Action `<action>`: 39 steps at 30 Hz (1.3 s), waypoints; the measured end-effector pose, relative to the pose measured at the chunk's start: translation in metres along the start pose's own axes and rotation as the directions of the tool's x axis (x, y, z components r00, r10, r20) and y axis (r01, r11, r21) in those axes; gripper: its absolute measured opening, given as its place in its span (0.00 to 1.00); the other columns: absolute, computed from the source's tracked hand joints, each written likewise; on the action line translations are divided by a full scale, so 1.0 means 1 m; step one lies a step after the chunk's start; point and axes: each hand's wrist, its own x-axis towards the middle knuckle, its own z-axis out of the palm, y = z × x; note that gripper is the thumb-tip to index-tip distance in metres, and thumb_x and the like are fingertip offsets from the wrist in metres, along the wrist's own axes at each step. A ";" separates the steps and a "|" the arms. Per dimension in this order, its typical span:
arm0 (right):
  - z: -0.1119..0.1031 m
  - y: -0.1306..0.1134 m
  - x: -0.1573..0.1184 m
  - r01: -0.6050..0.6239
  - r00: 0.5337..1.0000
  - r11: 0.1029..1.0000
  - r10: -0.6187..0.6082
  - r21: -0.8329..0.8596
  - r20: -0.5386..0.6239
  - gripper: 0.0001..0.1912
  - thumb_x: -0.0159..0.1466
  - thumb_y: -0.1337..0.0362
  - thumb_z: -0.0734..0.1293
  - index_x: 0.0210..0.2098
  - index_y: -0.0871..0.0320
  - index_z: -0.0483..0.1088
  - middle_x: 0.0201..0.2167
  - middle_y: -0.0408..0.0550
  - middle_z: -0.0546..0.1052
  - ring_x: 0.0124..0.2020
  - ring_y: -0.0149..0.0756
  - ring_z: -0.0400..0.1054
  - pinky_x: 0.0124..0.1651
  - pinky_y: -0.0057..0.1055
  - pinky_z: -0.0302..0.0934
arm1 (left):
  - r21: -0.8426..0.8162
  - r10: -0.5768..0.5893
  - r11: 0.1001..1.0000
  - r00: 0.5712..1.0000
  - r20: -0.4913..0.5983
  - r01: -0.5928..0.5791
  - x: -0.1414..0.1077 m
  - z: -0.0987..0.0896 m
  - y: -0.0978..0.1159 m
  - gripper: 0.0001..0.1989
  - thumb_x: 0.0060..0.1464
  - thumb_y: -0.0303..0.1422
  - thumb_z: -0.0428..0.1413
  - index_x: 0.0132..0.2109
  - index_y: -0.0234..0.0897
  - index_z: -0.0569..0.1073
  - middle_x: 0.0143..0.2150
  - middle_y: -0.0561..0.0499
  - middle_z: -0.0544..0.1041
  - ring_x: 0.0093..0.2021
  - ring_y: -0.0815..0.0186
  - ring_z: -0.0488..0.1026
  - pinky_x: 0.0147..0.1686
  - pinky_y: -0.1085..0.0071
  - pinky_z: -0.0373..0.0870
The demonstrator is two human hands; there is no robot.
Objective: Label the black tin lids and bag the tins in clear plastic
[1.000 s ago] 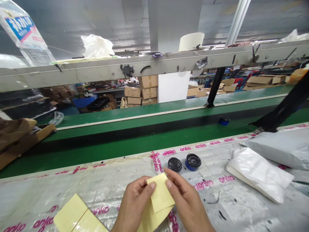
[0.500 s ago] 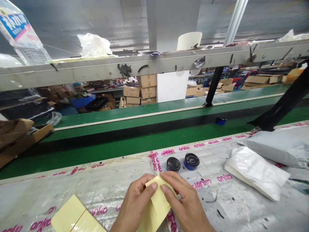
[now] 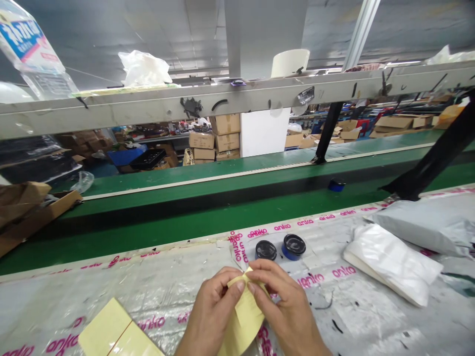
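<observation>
**Two hands pinched a yellow sheet over a plastic-covered bench**

A green conveyor belt (image 3: 208, 217) crossed the frame behind the workbench, under a grey metal rail (image 3: 111, 101). Cardboard boxes (image 3: 218, 138) stood stacked beyond it, at upper middle. A clear bag with a blue label (image 3: 27, 44) hung at upper left, its print too blurred to read. Nearer, at lower left, lay a piece of brown cardboard (image 3: 25, 212).

The bench's plastic sheet (image 3: 148, 291) repeated "anko" in pink across the lower frame. At right lay a grey mailer bag (image 3: 419, 222), with a white plastic pack (image 3: 393, 262) just in front of it. Two round jars, the left jar (image 3: 266, 250) and the right jar (image 3: 293, 246), sat side by side above the hands. Both had blue bodies and black lids, shut, with their contents hidden. A small blue container (image 3: 336, 185) rested on the belt.

At lower centre, the left hand (image 3: 211, 311) and the right hand (image 3: 282, 301) each gripped the yellow sheet (image 3: 245, 316) between thumb and fingers, its lower part hanging to the frame's bottom edge. More yellow sheets (image 3: 118, 331) lay at lower left, untouched.
</observation>
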 end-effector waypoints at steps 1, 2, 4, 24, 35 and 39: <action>0.000 0.000 0.000 -0.011 1.000 1.000 0.011 0.003 -0.009 0.08 0.69 0.61 0.65 0.41 0.53 0.77 0.49 0.49 0.75 0.49 0.40 0.72 0.49 0.29 0.67 | 0.017 0.004 1.000 1.000 0.004 -0.004 0.000 0.000 0.000 0.17 0.64 0.44 0.52 0.39 0.38 0.79 0.40 0.48 0.75 0.40 0.61 0.71 0.43 0.70 0.65; 0.000 0.001 0.000 -0.022 1.000 1.000 0.022 0.008 -0.016 0.07 0.69 0.62 0.66 0.39 0.53 0.77 0.49 0.49 0.75 0.48 0.40 0.72 0.48 0.29 0.68 | 0.034 0.007 0.999 1.000 0.003 -0.007 0.000 0.000 0.000 0.17 0.64 0.44 0.52 0.38 0.38 0.79 0.40 0.48 0.74 0.41 0.61 0.71 0.43 0.71 0.65; 0.001 0.002 0.001 -0.048 0.999 0.999 0.048 0.021 -0.018 0.06 0.67 0.63 0.66 0.36 0.53 0.76 0.49 0.49 0.75 0.48 0.40 0.72 0.45 0.28 0.68 | 0.070 0.012 0.998 1.000 -0.011 -0.011 0.000 0.001 0.000 0.17 0.64 0.44 0.52 0.35 0.38 0.77 0.40 0.49 0.73 0.42 0.61 0.71 0.44 0.71 0.65; 0.002 0.002 0.001 -0.441 0.898 0.804 0.391 0.399 0.203 0.14 0.60 0.54 0.73 0.36 0.59 0.74 0.30 0.48 0.78 0.31 0.38 0.71 0.33 0.29 0.64 | -0.374 -0.312 0.904 0.919 -0.240 0.209 -0.003 0.008 -0.007 0.22 0.43 0.48 0.69 0.36 0.35 0.76 0.27 0.50 0.78 0.25 0.65 0.73 0.27 0.74 0.69; -0.004 0.001 0.006 -0.448 0.888 0.803 0.348 0.394 0.301 0.23 0.65 0.44 0.68 0.31 0.60 0.70 0.25 0.43 0.70 0.27 0.32 0.63 0.29 0.26 0.56 | -0.251 -0.306 0.934 0.933 -0.189 0.255 -0.005 0.005 -0.004 0.24 0.47 0.53 0.66 0.32 0.33 0.76 0.25 0.49 0.76 0.25 0.67 0.71 0.25 0.75 0.65; 0.004 -0.001 0.005 -0.486 0.874 0.712 0.391 0.507 0.288 0.24 0.53 0.48 0.78 0.32 0.58 0.67 0.26 0.42 0.71 0.28 0.32 0.64 0.30 0.25 0.58 | -0.293 -0.302 0.931 0.911 -0.280 0.218 -0.006 0.011 -0.004 0.25 0.43 0.53 0.68 0.28 0.34 0.72 0.21 0.53 0.73 0.22 0.70 0.66 0.23 0.77 0.63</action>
